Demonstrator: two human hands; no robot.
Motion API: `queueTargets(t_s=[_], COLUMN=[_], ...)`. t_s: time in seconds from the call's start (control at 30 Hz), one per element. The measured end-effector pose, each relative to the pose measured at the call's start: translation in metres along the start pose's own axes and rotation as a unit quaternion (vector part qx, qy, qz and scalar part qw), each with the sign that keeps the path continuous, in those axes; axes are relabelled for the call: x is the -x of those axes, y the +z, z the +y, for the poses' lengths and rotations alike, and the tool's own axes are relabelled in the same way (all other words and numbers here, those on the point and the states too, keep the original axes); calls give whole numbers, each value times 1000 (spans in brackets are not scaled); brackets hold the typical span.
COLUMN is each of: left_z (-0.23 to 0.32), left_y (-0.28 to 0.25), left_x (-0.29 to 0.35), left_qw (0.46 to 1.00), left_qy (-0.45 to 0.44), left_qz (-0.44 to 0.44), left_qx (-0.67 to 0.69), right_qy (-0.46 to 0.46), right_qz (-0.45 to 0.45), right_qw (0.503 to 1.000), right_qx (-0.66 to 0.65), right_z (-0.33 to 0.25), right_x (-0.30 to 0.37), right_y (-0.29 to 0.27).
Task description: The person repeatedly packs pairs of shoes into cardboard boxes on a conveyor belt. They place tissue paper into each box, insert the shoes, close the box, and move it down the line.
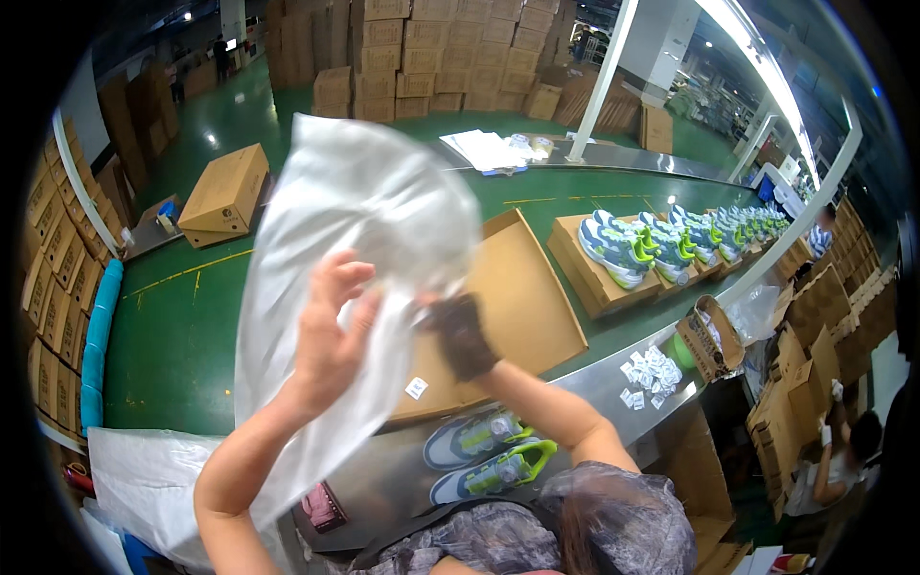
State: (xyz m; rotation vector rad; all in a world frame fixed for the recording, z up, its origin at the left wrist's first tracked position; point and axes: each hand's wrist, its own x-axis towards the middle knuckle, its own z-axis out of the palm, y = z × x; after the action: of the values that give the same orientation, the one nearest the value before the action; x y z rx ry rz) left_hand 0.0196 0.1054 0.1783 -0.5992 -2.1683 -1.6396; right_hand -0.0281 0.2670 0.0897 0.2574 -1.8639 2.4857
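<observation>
A large thin white wrapping sheet (359,182) billows up in front of me, blurred by motion. My left hand (331,331) is bare and raised before it, with the thumb and fingers apart. My right hand (458,335), in a dark fingerless glove, pinches the sheet near its right side; motion smears the fingertips. Behind the sheet lies an open brown cardboard box (522,287), partly hidden, with a small white packet (416,388) at its near edge. Close to my body, a pair of grey-blue and lime sneakers (489,460) rests on the metal ledge.
On the green conveyor, a row of sneakers (618,249) sits on cardboard boxes at the right. Small white packets (652,374) are heaped on the ledge by a cut-open carton (711,335). More white sheets (144,479) lie at left. A closed carton (225,196) stands far left.
</observation>
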Motion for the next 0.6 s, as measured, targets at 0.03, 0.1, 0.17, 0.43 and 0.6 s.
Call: queueTargets(t_s=[0.03, 0.1, 0.17, 0.43, 0.6], left_z=[-9, -39, -74, -198, -222], left_y=[6, 7, 9, -68, -115], left_x=[2, 20, 41, 112, 136], left_qw=[991, 933, 882, 805, 768], left_qy=[49, 101, 96, 53, -238], left_qz=[-32, -98, -171, -71, 135], left_qx=[-120, -331, -429, -587, -578], right_qy=[-108, -133, -80, -236, -102], right_qz=[24, 161, 328, 538, 614], right_qw=[994, 978, 925, 808, 782], right_qx=[-27, 6, 173, -50, -26], right_z=[11, -7, -5, -16, -11], right_x=[-17, -38, -55, -23, 10], right_y=[-34, -74, -169, -321, -309])
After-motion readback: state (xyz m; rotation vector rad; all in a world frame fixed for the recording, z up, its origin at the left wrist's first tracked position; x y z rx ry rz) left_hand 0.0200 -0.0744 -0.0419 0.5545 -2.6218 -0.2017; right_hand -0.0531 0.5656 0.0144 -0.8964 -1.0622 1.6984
